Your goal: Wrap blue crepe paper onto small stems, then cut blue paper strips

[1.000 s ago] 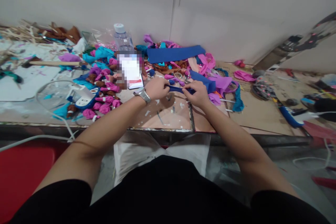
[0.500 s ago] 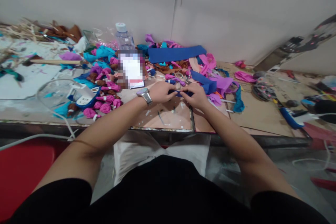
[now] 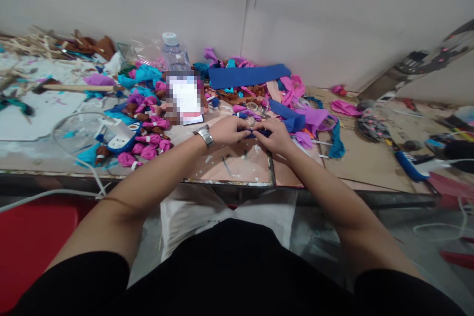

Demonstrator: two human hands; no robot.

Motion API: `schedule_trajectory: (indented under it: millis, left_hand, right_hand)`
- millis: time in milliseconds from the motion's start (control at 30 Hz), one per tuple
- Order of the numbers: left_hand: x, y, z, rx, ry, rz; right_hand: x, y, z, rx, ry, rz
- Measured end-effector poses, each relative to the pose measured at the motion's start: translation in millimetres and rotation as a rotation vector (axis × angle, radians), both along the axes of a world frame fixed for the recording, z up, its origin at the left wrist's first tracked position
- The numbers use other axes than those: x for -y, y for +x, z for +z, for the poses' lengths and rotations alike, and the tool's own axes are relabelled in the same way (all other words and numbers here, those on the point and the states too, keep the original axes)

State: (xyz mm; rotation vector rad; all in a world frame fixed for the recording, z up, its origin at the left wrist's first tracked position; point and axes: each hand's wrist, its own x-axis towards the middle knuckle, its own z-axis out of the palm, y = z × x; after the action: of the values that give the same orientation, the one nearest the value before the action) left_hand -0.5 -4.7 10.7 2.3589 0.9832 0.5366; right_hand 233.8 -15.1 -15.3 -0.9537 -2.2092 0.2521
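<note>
Just above the bench, my left hand [image 3: 229, 130] and my right hand [image 3: 276, 135] meet with thumbs and fingertips pinched together. Between them is a small dark blue crepe-paper piece [image 3: 255, 134], mostly hidden by the fingers. A watch [image 3: 205, 135] is on my left wrist. Beyond the fingers lie a roll of tape [image 3: 252, 105] and small paper bundles in pink and blue. To the right of my right hand is a blue paper strip [image 3: 289, 117], with purple paper [image 3: 314, 119] beside it.
A phone [image 3: 185, 98] leans near a water bottle [image 3: 175, 53]. Bundles of pink paper [image 3: 150, 151] lie left beside a power strip [image 3: 124, 137]. A hammer [image 3: 77, 88] lies farther left. A long blue strip [image 3: 248, 76] rests on the heap behind. The bench edge [image 3: 222, 183] runs before me.
Both hands stay in nearly the same place around the dark blue paper. Only the fingers and the left wrist have shifted slightly.
</note>
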Motion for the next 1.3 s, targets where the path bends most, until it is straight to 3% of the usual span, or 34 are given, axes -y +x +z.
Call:
schedule_trajectory:
  millis: [267, 500, 600, 767, 867, 1167, 1300]
  left_hand:
    - [0, 1, -2.5, 0.043, -0.204, 0.013]
    - [-6, -1, -4.3, 0.25, -0.597, -0.026]
    - [-11, -3, -6.5, 0.287, -0.681, -0.056]
    - [-16, -6, -9.3, 0.248, -0.674, -0.105]
    - [-13, -6, -6.2, 0.219, -0.634, -0.086]
    - [-13, -2, -10.3, 0.295, -0.716, -0.02]
    - [-13, -3, -7.8, 0.213, -0.581, 0.018]
  right_hand:
    - [0, -1, -0.4, 0.039, 0.022, -0.011]
    - [2, -1, 0.9, 0.049, 0.098, 0.021]
    - [4, -2, 2.4, 0.036, 0.131, 0.038]
    - [7, -3, 3.6, 0.018, 0.158, 0.047]
    - [6, -3, 2.5, 0.024, 0.159, 0.051]
    - [9, -4, 6.4, 0.044, 0.137, 0.037]
    - [8, -4, 5.5, 0.062, 0.144, 0.035]
